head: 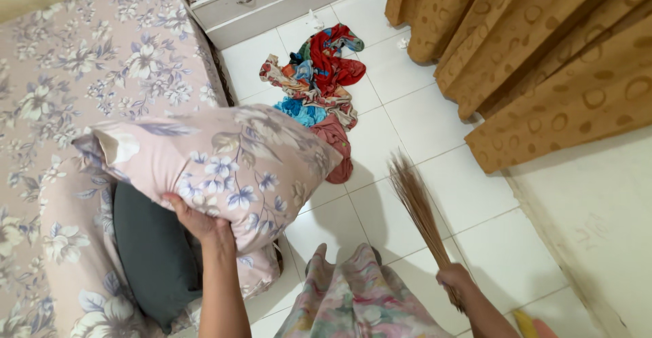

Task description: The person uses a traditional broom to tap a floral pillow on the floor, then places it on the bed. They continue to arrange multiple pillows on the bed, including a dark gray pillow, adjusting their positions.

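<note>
Right hand [454, 278] grips a twig broom [415, 205], bristles over white floor tiles [468, 195]; left hand [197, 221] clutches a floral pillow [224, 165] lifted at the bed [81, 73] edge. Beyond the pillow, crumpled clothes [318, 80] litter the floor—sweeping looks barely begun.

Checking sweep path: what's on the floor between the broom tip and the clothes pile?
Head view: only bare white tiles between the broom, gripped by the right hand, and the clothes pile.

Pillow [224, 168] on bed [81, 73]; clothes [319, 86] on floor [421, 120] rightward.
</note>
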